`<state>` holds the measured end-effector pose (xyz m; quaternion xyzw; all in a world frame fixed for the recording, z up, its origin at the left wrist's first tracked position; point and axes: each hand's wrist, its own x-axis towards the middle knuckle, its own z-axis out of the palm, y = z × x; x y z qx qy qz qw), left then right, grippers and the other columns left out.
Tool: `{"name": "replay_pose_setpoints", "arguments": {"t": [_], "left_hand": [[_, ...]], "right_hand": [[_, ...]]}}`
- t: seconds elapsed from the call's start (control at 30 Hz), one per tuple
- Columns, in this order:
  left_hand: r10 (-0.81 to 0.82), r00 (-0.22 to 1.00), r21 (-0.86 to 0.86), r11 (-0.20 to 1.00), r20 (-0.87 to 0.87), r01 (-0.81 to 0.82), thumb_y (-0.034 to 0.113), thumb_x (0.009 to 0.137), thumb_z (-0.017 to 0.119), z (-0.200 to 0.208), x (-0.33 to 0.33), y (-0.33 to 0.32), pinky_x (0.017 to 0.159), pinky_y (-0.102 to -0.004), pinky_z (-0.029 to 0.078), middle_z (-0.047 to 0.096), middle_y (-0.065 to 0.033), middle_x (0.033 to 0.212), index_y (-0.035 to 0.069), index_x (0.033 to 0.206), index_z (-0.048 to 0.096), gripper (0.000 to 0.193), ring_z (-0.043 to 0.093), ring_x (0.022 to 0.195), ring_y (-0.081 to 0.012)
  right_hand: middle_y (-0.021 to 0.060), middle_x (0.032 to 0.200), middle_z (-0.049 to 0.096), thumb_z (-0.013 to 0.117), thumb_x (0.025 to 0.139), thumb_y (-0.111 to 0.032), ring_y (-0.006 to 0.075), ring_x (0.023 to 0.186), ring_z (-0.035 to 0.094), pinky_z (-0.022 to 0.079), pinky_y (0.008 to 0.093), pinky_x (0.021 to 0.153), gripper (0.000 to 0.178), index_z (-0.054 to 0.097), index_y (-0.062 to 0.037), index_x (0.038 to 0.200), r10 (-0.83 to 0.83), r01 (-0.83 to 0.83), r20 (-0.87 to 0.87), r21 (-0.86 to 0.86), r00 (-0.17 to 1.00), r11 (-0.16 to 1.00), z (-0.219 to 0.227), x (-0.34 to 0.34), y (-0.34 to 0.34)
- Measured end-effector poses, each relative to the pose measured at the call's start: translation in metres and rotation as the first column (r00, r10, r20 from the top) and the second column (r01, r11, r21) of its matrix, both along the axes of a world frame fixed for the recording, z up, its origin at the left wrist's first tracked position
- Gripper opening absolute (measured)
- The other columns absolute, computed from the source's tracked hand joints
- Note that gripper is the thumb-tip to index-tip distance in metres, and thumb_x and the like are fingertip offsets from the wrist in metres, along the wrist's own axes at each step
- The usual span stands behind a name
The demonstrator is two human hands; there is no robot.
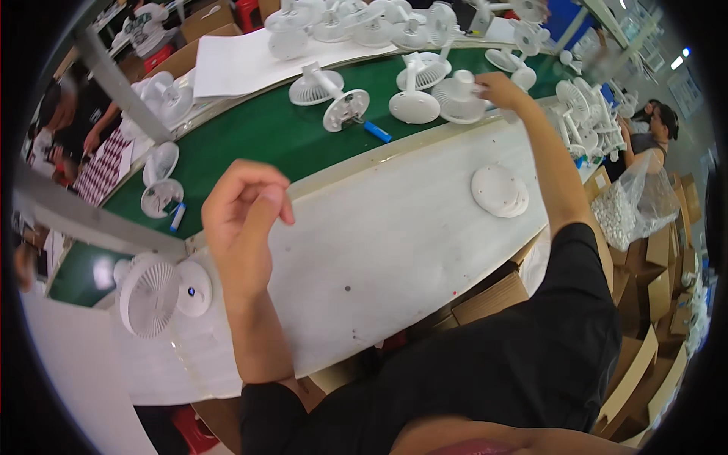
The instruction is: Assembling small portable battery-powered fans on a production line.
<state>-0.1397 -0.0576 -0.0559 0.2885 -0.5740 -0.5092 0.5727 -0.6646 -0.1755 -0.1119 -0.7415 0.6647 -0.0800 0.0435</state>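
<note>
A green belt (250,133) runs beyond the white table (379,243). Near its edge sits a white fan (459,102), probably light, stiff and smooth, its ribs breakable; the solid housing seems the safest hold. The left hand's (244,220) fingers curl loosely, empty; the right hand's (500,91) meet the fan, their grip unclear.

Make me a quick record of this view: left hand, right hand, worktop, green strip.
Left hand: raised, fingers curled, no object visible in it
Right hand: at a white fan, apparently touching it; grip unclear
Worktop: white; round white piece lying toward the right
Green strip: several white fans, blue cylinder beside one
</note>
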Motion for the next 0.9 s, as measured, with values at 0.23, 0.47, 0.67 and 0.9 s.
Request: {"name": "replay_pose_setpoints", "arguments": {"t": [0.23, 0.47, 0.67, 0.9], "left_hand": [[-0.275, 0.931, -0.063, 0.953, 0.240, 0.297, 0.002, 0.083, 0.060, -0.007, -0.033, 0.014, 0.060, -0.0220, 0.046, 0.060, -0.0021, 0.077, 0.002, 0.089, 0.064, 0.007, 0.054, 0.064, -0.0103], [0.212, 0.933, -0.300, 0.946, 0.293, -0.121, 0.021, 0.078, 0.075, -0.088, -0.097, 0.076, 0.092, -0.0390, 0.047, 0.064, -0.0158, 0.116, 0.003, 0.124, 0.056, 0.052, 0.061, 0.104, -0.0317], [0.304, 0.860, -0.146, 0.953, 0.411, -0.267, 0.015, 0.072, 0.074, -0.110, -0.033, 0.143, 0.078, -0.0364, 0.048, 0.071, -0.0081, 0.098, 0.006, 0.100, 0.066, 0.031, 0.063, 0.086, -0.0328], [0.326, 0.944, 0.534, 0.791, 0.046, -0.299, 0.007, 0.072, 0.078, -0.036, 0.108, 0.329, 0.047, -0.0247, 0.052, 0.068, -0.0119, 0.091, -0.001, 0.114, 0.062, 0.044, 0.061, 0.059, -0.0163]], "right_hand": [[0.0098, 0.099, 0.069, 0.066, 0.079, -0.004, 0.0251, 0.085, 0.062, 0.050, 0.0344, 0.080, 0.029, 0.065, -0.0026, 0.108, -0.080, 0.082, 0.040, -0.066, 0.996, 0.994, 0.086, 0.060, 0.084], [0.0068, 0.084, 0.060, 0.058, 0.092, -0.010, 0.0119, 0.066, 0.057, 0.047, 0.0235, 0.060, 0.018, 0.057, -0.0015, 0.108, -0.049, -0.009, 0.792, 0.068, 0.608, 0.998, 0.071, 0.266, 0.118], [0.0076, 0.092, 0.063, 0.058, 0.095, -0.016, 0.0132, 0.074, 0.060, 0.050, 0.0255, 0.064, 0.021, 0.061, -0.0010, 0.110, -0.172, -0.392, 0.867, 0.377, 0.467, 0.839, 0.043, 0.345, 0.141], [0.0221, 0.124, 0.056, 0.071, 0.083, -0.038, 0.0376, 0.114, 0.054, 0.046, 0.0480, 0.096, 0.059, 0.056, -0.0044, 0.129, 0.090, -0.252, -0.261, -0.696, 0.961, 0.673, -0.022, 0.277, -0.046]]}}
